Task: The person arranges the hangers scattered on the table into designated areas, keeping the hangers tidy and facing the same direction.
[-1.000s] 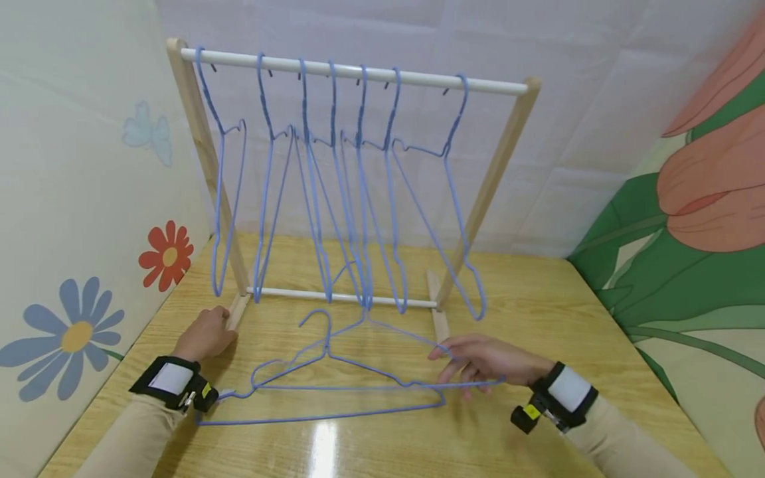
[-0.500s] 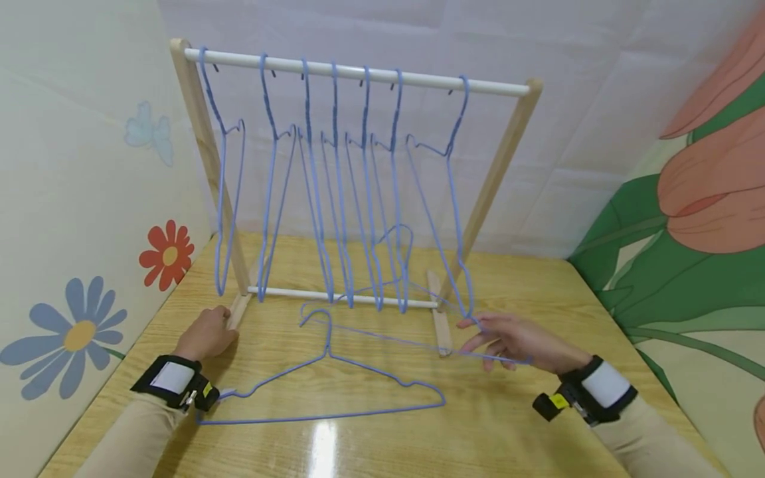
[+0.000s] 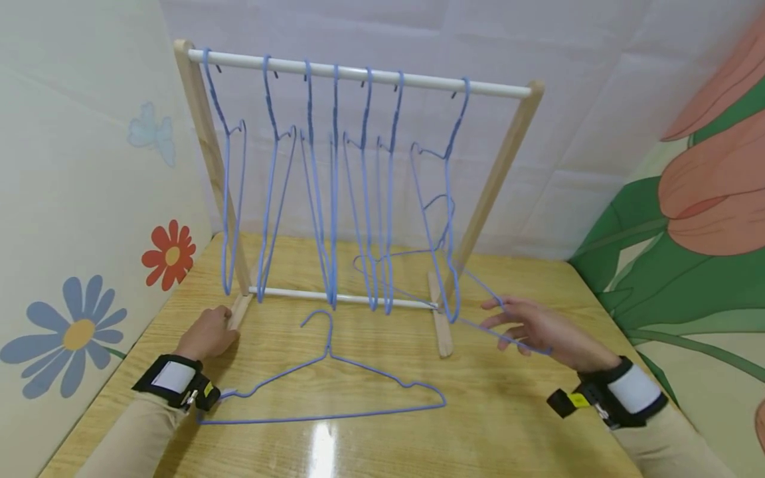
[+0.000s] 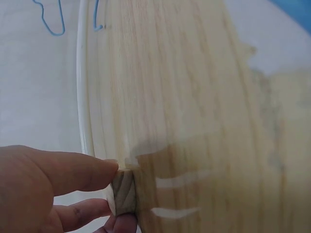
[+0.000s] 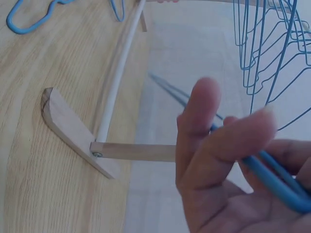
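My right hand (image 3: 538, 332) holds one end of a blue wire hanger (image 5: 274, 184), the wire running between its fingers and thumb. That hanger extends leftward among the hangers on the rack, its hook upright and below the top rail. With its thumb and fingers my left hand (image 3: 206, 334) grips the front end of the rack's left wooden foot (image 4: 125, 191). A second blue hanger (image 3: 328, 342) lies flat on the table, hook pointing away from me, between the two hands. Several blue hangers (image 3: 366, 109) hang from the white top rail (image 3: 412, 78).
The rack has wooden side posts (image 3: 499, 176), a white lower rod (image 3: 340, 297) and a right foot (image 3: 443, 335). It stands on a wood-grain table (image 3: 382, 448). A white backdrop (image 3: 592, 119) rises behind; flower-patterned panels (image 3: 78, 199) flank both sides.
My right hand has moved right and away from me, carrying its hanger up off the area over the flat one. Some hanging hangers have swung slightly. The left hand stays put.
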Action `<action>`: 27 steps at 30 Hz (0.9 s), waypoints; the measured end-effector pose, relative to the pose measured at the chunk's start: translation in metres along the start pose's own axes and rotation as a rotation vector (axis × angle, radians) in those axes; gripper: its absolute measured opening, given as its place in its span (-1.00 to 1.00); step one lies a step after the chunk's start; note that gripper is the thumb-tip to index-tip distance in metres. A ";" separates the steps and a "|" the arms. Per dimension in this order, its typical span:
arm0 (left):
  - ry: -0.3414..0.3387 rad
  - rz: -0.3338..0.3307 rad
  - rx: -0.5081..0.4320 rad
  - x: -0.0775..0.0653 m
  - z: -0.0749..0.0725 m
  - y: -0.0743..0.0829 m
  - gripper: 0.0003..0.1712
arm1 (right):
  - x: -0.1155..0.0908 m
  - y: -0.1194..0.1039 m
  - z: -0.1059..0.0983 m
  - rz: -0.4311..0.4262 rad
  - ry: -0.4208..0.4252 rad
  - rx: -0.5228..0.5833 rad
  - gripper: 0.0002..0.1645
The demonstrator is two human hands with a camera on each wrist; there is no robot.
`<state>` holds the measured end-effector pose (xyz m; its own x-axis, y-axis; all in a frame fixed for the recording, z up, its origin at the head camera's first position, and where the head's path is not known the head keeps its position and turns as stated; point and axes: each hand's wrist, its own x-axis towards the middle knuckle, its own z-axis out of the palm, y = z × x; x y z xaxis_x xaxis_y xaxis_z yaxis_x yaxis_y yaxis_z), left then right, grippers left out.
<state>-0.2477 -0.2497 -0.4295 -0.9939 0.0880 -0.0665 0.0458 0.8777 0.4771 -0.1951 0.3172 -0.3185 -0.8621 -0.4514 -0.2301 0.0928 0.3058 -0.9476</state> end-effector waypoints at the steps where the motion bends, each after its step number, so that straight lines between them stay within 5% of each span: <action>1: 0.001 0.001 0.001 0.000 0.000 0.000 -0.44 | -0.001 -0.001 0.001 -0.004 0.008 -0.001 -0.49; 13: 0.004 0.002 -0.003 0.001 0.000 0.000 -0.44 | -0.004 -0.006 0.018 -0.006 0.080 0.109 -0.69; 27: -0.004 -0.007 0.016 0.002 0.001 -0.001 -0.42 | 0.000 -0.010 0.024 -0.255 -0.057 0.205 -0.68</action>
<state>-0.2498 -0.2498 -0.4308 -0.9938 0.0835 -0.0730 0.0404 0.8855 0.4628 -0.1843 0.2936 -0.3145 -0.8418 -0.5396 0.0135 -0.0189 0.0044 -0.9998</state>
